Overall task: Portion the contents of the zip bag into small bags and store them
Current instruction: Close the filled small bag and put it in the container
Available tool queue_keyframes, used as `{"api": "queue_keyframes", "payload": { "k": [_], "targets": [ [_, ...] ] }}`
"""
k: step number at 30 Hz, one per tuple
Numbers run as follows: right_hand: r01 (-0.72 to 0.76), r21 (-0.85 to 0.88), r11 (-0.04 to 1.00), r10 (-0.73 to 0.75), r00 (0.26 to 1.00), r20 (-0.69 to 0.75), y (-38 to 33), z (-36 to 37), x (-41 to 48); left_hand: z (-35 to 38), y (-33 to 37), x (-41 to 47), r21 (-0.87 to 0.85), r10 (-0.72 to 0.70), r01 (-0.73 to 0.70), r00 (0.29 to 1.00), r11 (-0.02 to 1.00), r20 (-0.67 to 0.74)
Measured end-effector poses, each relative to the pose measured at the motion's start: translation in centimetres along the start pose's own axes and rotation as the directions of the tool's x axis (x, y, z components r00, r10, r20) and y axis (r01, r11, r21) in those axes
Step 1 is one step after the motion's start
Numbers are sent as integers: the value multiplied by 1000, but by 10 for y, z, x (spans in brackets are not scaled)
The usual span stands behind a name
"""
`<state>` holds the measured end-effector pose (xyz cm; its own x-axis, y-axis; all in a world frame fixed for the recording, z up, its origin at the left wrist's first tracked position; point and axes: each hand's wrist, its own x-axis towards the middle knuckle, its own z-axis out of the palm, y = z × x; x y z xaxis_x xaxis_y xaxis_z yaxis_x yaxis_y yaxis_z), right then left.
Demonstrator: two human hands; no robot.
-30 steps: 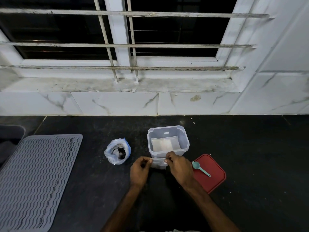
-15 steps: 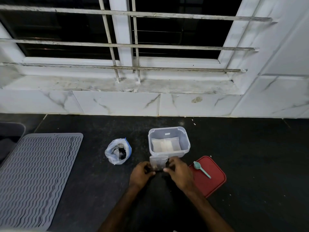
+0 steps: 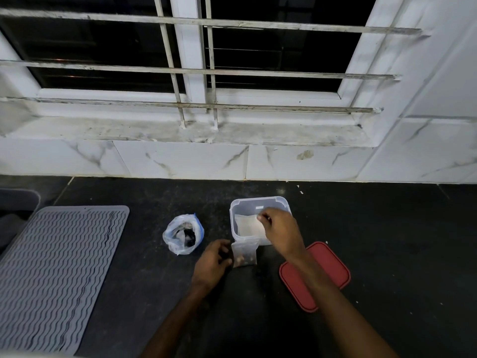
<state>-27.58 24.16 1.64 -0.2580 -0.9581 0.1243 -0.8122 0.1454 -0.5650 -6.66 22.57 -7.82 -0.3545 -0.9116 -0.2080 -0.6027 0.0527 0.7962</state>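
Observation:
A small clear bag (image 3: pixel 245 255) with brown pieces inside stands on the dark counter just in front of the clear plastic container (image 3: pixel 258 202). My left hand (image 3: pixel 213 263) pinches its left edge. My right hand (image 3: pixel 280 232) reaches over the container, and its fingertips pinch the corner of a flat white bag (image 3: pixel 246 224) lying inside. The open zip bag (image 3: pixel 183 235), blue-edged with dark contents, sits on the counter left of the container, apart from both hands.
A red lid (image 3: pixel 329 271) lies to the right, partly under my right forearm. A grey ribbed mat (image 3: pixel 59 267) covers the counter's left side. A white tiled wall and a barred window ledge (image 3: pixel 180 130) close off the back.
My right hand let go of the small filled bag and moved up into the container. My left hand keeps hold of the bag. The teal spoon on the lid is now hidden by my arm.

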Motion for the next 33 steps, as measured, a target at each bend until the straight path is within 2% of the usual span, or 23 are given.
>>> {"api": "queue_keyframes", "payload": {
  "k": [3, 6, 10, 12, 18, 21, 25, 33],
  "targets": [
    [41, -130, 991, -12, 975, 221, 14, 23, 40, -12, 5, 11, 4, 60, -60, 992, 998, -115],
    [100, -253, 962, 18, 904, 426, 17, 43, 57, -18, 14, 19, 17, 111, -109, 984, 994, -140],
    [109, -236, 966, 54, 804, 592, 19, 58, 66, -18, 12, 21, 9, 128, -128, 982, 992, -140],
    [112, -224, 968, 46, 801, 597, 21, 63, 68, -17, 8, 20, 3, 125, -126, 981, 992, -149],
    [127, -349, 928, 57, 880, 472, 18, 65, 71, -20, 1, 20, -45, 115, -124, 979, 991, -170],
    [98, -400, 911, 108, 881, 460, 23, 63, 68, -22, 3, 22, -50, 107, -118, 978, 992, -179],
    [154, -414, 897, 62, 884, 463, 25, 61, 70, -24, 7, 23, -46, 110, -120, 979, 992, -170],
    [158, -445, 881, 108, 849, 516, 19, 60, 72, -21, 4, 19, -26, 85, -90, 983, 996, -161]
  ]
}}
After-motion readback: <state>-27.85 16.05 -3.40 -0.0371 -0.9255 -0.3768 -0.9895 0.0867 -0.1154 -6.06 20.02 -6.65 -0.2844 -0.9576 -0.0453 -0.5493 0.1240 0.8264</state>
